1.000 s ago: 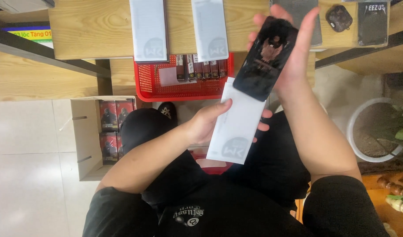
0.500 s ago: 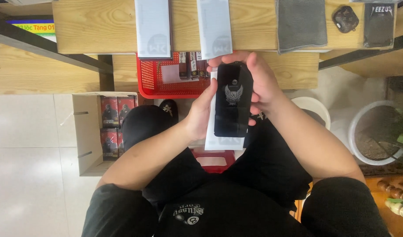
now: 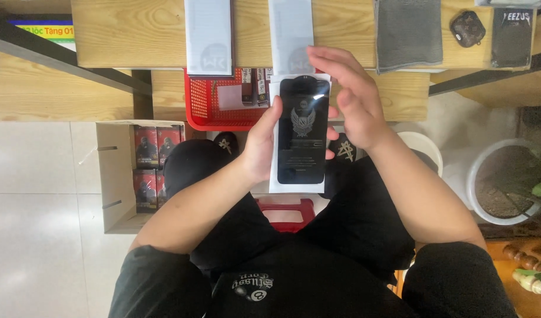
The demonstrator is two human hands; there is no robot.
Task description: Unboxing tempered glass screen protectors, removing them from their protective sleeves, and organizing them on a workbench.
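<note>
Head view: the wooden bench [image 3: 135, 35] spans the top of the frame, with a lower wooden shelf [image 3: 400, 97] just under it. At lower left, a cardboard box [image 3: 114, 176] stands on the tiled floor, holding dark red packets. A white pot [image 3: 488, 176] stands at right, beside a plant. A red basket [image 3: 202, 109] sits on the shelf, partly behind the hands. On the bench lie two white sleeves [image 3: 208, 35], a grey cloth [image 3: 407, 32] and a small dark case [image 3: 467, 27].

The seated person holds the work above the lap. The left hand [image 3: 261, 144] grips the left edge of a white backing card [image 3: 297, 187], fingers curled behind it and thumb on the front. A black glass panel [image 3: 303, 129] (printed with a winged emblem) lies flat on the card, upright. The right hand [image 3: 350, 97] is open, fingers extended and loosely together, palm beside the panel's right edge; the thumb touches that edge.
</note>
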